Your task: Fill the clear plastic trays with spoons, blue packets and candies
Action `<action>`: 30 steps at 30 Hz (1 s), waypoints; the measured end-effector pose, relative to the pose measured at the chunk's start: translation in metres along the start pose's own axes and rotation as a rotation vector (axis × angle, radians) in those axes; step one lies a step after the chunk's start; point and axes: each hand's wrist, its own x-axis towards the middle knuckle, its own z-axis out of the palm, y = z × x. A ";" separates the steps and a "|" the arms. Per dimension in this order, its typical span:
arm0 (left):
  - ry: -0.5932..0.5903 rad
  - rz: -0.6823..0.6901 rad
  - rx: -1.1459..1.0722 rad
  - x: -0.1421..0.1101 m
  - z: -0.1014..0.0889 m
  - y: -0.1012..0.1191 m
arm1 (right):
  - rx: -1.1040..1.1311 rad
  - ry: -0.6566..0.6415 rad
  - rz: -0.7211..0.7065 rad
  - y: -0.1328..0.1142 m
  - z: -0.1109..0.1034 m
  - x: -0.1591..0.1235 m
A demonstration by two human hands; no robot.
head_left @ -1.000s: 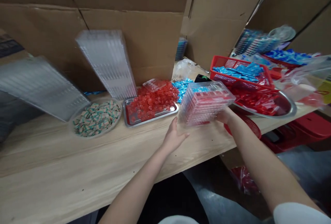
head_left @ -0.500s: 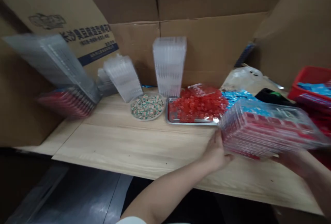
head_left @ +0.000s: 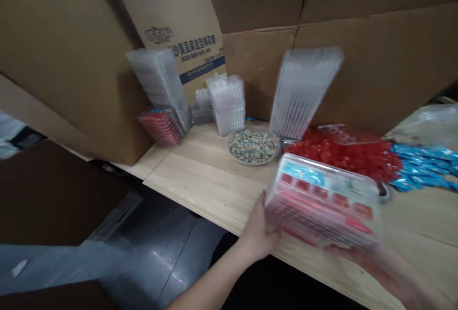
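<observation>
Between my two hands I carry a stack of clear plastic trays (head_left: 324, 200) above the table's front part. Its top tray shows a blue packet, a row of red pieces and a pink strip. My left hand (head_left: 258, 231) is closed round the stack's left end. Under the right part of the stack, my right hand (head_left: 361, 257) grips from below, blurred, its fingers partly hidden. Behind the stack lies a heap of red wrapped pieces (head_left: 350, 152) on a metal tray, mostly covered. A round dish (head_left: 229, 150) of small printed pieces sits just to its left.
Tall stacks of empty clear trays (head_left: 304, 90) stand along the cardboard wall. At the left, a filled tray stack (head_left: 160, 126) rests beside a large cardboard box (head_left: 89, 62). Blue packets (head_left: 422, 164) lie at the right. The wooden table's front edge (head_left: 200, 212) drops to the floor.
The view has turned left. Both hands have carried the tray stack leftward along the table, and it now hides part of the metal tray and red heap.
</observation>
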 end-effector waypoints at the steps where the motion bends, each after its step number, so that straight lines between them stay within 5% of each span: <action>1: 0.049 0.010 -0.003 -0.003 -0.018 -0.004 | 0.022 -0.067 0.035 0.005 0.014 0.013; 11: 0.560 0.000 0.099 -0.011 -0.202 -0.079 | 0.003 -0.492 0.111 -0.018 0.234 0.088; 17: 0.657 -0.047 0.171 -0.008 -0.314 -0.108 | -0.040 -0.579 0.169 -0.028 0.352 0.124; 22: 0.656 -0.085 0.144 0.002 -0.397 -0.122 | -0.042 -0.580 0.189 -0.027 0.430 0.139; 26: 0.680 -0.122 0.133 0.010 -0.440 -0.122 | -0.025 -0.589 0.163 -0.026 0.470 0.147; 30: 0.885 -0.216 0.152 0.009 -0.445 -0.123 | 0.002 -0.595 0.138 -0.025 0.492 0.153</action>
